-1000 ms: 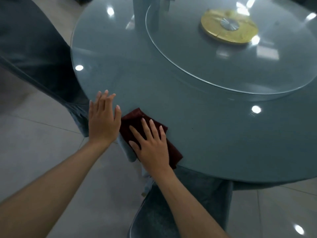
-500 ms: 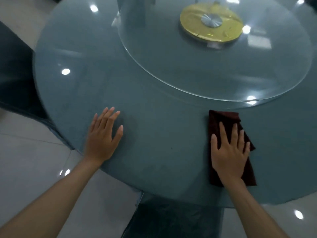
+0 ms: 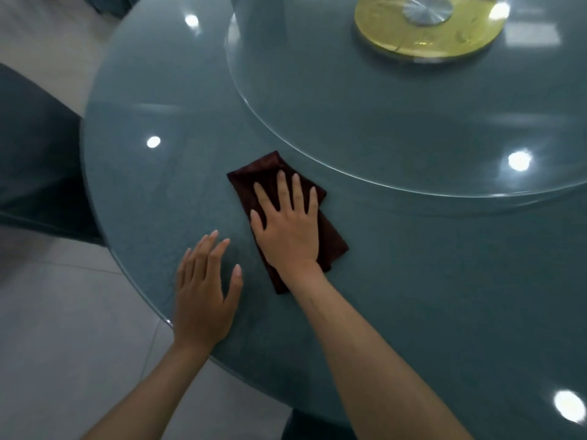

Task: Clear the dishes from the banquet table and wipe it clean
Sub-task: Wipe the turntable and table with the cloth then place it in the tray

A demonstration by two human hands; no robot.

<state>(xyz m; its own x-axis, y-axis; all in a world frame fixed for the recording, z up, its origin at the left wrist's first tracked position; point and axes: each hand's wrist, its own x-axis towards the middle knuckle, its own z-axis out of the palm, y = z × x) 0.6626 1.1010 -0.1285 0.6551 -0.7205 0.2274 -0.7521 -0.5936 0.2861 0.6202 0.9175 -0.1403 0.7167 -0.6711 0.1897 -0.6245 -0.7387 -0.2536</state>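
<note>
Currently: cloth (image 3: pixel 333 241) pressed on the table (image 3: pixel 428 296), just short of the turntable (image 3: pixel 397 122), by the right hand (image 3: pixel 289 230) (grip wide, nothing pinched); left hand (image 3: pixel 203 300) laid flat beside. Risk: unpinched cloth slipped from under the palm.

Pale grey floor tiles (image 3: pixel 63 328) with thin grout lines lie left of the round glass desk (image 3: pixel 413 281). A dark blue-grey furniture piece (image 3: pixel 35 160) stands at the desk's left edge. Round light reflections (image 3: pixel 153 141) dot the desk's top.

No readable text, labels, brands, numbers or signs anywhere
</note>
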